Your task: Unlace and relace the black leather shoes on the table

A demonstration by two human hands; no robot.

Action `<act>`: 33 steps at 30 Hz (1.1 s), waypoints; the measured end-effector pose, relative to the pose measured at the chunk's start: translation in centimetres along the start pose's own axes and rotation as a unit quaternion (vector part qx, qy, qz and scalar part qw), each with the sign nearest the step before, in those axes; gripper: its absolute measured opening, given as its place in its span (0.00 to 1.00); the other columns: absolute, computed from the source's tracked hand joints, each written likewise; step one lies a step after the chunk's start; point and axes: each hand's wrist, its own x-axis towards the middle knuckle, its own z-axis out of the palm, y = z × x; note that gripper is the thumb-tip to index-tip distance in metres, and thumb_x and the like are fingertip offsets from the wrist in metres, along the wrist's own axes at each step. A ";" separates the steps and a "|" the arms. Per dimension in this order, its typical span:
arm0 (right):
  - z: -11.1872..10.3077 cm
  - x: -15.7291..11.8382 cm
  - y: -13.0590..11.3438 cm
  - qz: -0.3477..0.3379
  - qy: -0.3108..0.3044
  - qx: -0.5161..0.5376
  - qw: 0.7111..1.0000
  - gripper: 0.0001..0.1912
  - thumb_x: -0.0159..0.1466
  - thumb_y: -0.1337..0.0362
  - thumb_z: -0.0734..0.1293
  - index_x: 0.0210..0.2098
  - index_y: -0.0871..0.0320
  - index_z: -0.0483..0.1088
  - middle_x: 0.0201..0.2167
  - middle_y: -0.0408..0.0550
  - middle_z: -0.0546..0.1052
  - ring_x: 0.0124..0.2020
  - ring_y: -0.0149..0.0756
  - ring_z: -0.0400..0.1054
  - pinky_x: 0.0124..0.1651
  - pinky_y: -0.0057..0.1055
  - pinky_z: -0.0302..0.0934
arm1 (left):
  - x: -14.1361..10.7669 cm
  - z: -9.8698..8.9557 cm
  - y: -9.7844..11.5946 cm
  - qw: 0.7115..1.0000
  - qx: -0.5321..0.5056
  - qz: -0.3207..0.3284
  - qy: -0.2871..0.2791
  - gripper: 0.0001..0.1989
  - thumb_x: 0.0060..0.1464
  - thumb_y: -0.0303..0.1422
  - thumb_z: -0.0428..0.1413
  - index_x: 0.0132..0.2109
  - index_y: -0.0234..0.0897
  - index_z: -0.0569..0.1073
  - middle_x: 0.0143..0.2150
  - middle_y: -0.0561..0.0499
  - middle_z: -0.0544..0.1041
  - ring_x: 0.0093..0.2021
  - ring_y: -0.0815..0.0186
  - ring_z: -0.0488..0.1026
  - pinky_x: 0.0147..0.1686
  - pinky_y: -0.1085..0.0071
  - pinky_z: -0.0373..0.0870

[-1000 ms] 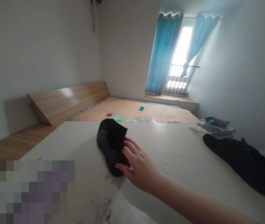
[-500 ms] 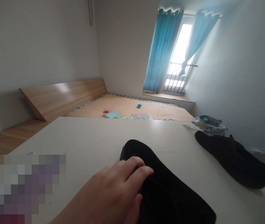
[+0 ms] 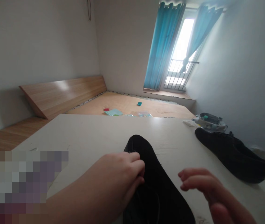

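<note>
A black shoe lies on the white table in front of me, its toe pointing away. My left hand rests over the left part of its upper, with the fingers curled closed against it. The fingertips are partly hidden, and whether they pinch a lace I cannot make out. To the right of this shoe, my right hand hovers with bent fingers apart and nothing in it. A second black shoe with a lace sits at the table's right side.
Behind the second shoe stands a clear bag of small items, with a white packet beside it. Past the far edge of the white table, a bed holds several small coloured items. A blurred patch covers the lower left.
My right hand has come into view at the lower right. The fingers of my left hand have curled tighter, and the near shoe has turned slightly, its heel end shifting left.
</note>
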 end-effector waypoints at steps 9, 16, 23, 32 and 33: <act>2.5 8.8 -2.6 0.046 -0.282 -0.082 0.955 0.44 0.57 0.44 0.72 0.67 0.49 0.56 0.70 0.52 0.53 0.70 0.58 0.40 0.67 0.58 0.46 | -0.7 -2.0 0.2 0.898 -0.399 0.015 0.184 0.08 0.63 0.36 0.53 0.35 0.43 0.73 0.31 0.60 0.75 0.35 0.71 0.71 0.35 0.77 0.68; 5.2 10.9 -2.9 0.051 -0.277 0.127 0.951 0.13 0.65 0.60 0.65 0.48 0.53 0.74 0.51 0.49 0.74 0.53 0.42 0.66 0.56 0.40 0.62 | -1.5 -1.3 0.6 0.903 -0.379 0.078 0.189 0.04 0.61 0.29 0.54 0.38 0.45 0.71 0.48 0.60 0.77 0.52 0.69 0.72 0.51 0.75 0.69; 5.4 10.7 0.1 0.147 -0.087 0.330 0.929 0.15 0.69 0.55 0.64 0.33 0.54 0.77 0.32 0.43 0.79 0.40 0.36 0.71 0.51 0.34 0.63 | -0.7 -1.0 -0.2 0.946 -0.154 0.057 0.279 0.05 0.62 0.30 0.52 0.41 0.46 0.72 0.51 0.56 0.72 0.52 0.67 0.70 0.51 0.70 0.68; 4.9 8.6 -2.8 0.169 -0.217 0.404 0.872 0.25 0.65 0.58 0.70 0.59 0.44 0.62 0.40 0.41 0.75 0.28 0.25 0.66 0.32 0.24 0.60 | -0.5 -0.6 -0.2 0.932 -0.161 0.022 0.323 0.08 0.58 0.27 0.57 0.38 0.49 0.74 0.33 0.61 0.75 0.34 0.71 0.72 0.37 0.75 0.70; 4.9 8.4 -2.9 0.180 -0.246 0.383 0.872 0.24 0.65 0.59 0.71 0.58 0.47 0.62 0.35 0.40 0.75 0.27 0.24 0.64 0.31 0.23 0.58 | -0.6 -0.5 -0.2 0.930 -0.160 0.035 0.330 0.08 0.57 0.27 0.57 0.38 0.49 0.74 0.34 0.62 0.75 0.35 0.72 0.72 0.37 0.76 0.70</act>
